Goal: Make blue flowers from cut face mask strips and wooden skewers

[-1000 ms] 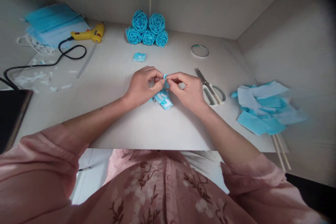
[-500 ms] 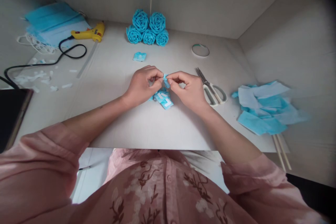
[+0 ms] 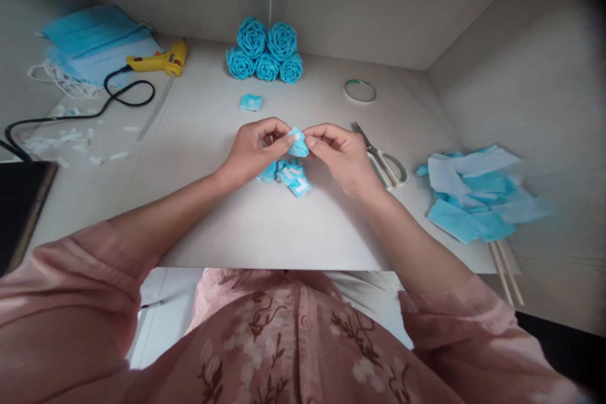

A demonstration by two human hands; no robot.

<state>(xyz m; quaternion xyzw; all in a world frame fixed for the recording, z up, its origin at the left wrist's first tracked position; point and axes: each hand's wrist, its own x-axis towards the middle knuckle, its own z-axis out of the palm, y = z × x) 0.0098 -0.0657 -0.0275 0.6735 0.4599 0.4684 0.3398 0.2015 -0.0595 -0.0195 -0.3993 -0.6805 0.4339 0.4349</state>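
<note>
Between my hands is a small folded piece of blue mask fabric (image 3: pixel 298 142) with a white strip on it. My left hand (image 3: pixel 259 150) pinches its left edge between thumb and finger. On the opposite edge, the thumb and forefinger of my right hand (image 3: pixel 341 154) are closed on the same piece. Just below, on the table, lies a small pile of folded blue pieces with white strips (image 3: pixel 294 178). Another folded blue piece (image 3: pixel 250 102) sits by itself farther back. Scissors with white handles (image 3: pixel 386 164) rest right beside my right hand.
Blue fabric roses (image 3: pixel 267 50) are stacked at the back. Left are a yellow glue gun (image 3: pixel 158 63), blue masks (image 3: pixel 99 35), white scraps (image 3: pixel 71 139) and a dark tablet-like object (image 3: pixel 23 208). Right are a tape ring (image 3: pixel 360 91), fabric pieces (image 3: pixel 478 189) and sticks (image 3: pixel 506 271).
The folded blue piece has turned between my fingers, so its broad face with the white strip now shows. Both hands stay in nearly the same place.
</note>
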